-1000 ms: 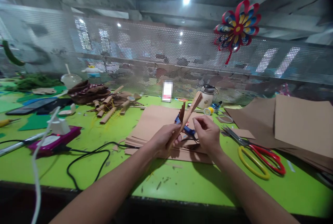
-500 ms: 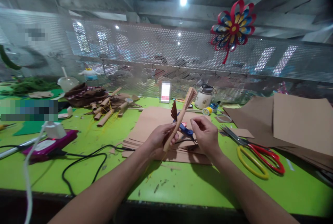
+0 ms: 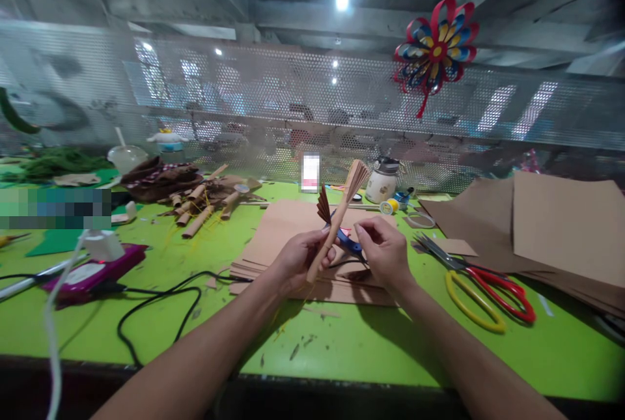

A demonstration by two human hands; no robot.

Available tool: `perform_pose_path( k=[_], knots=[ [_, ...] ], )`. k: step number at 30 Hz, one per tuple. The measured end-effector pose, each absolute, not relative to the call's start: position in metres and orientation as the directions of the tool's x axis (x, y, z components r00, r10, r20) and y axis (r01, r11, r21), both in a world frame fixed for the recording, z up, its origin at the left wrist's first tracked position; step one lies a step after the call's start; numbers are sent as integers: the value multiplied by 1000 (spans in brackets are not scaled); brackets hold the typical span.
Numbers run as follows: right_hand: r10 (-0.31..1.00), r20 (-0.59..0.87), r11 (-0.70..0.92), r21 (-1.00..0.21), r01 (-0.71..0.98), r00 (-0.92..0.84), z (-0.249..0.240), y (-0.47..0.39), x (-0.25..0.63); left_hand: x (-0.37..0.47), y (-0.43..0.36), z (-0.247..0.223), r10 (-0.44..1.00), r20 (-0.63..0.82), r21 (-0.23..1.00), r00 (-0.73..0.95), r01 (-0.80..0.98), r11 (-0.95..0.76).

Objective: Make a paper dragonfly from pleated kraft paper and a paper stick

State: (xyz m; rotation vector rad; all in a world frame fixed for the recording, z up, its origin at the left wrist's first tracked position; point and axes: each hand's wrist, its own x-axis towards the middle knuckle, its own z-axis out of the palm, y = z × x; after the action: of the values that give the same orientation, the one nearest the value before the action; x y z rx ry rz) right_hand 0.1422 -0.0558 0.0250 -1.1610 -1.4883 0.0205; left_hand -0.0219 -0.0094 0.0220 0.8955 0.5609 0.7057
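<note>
My left hand is closed around a rolled brown paper tube, held tilted with its upper end leaning right. That end opens into a pleated fan, and a smaller, darker pleated piece sticks up at its left. To the right, my right hand pinches thumb and forefinger together; anything between them is too small to make out. Between the hands, a blue tool is partly hidden behind the tube. Under both hands lies a stack of brown paper sheets.
Large scissors with yellow and red handles lie right of my right hand. Brown paper sheets cover the far right. Several paper rolls lie at back left. A purple power strip trails a black cord. A jar stands behind.
The paper tube has tilted slightly, and its fan end faces the camera a little more. Both hands keep nearly the same place and grip.
</note>
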Motion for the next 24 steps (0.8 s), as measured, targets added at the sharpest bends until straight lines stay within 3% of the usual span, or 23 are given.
perform_pose_path(
  k=[10, 24],
  knots=[
    [656, 738, 502, -584, 637, 160, 22, -55, 142, -24, -10, 28, 747, -203, 813, 633, -317, 489],
    [672, 726, 498, -590, 636, 148, 21, -55, 142, -23, -7, 19, 789, -99, 852, 606, -359, 382]
  ],
)
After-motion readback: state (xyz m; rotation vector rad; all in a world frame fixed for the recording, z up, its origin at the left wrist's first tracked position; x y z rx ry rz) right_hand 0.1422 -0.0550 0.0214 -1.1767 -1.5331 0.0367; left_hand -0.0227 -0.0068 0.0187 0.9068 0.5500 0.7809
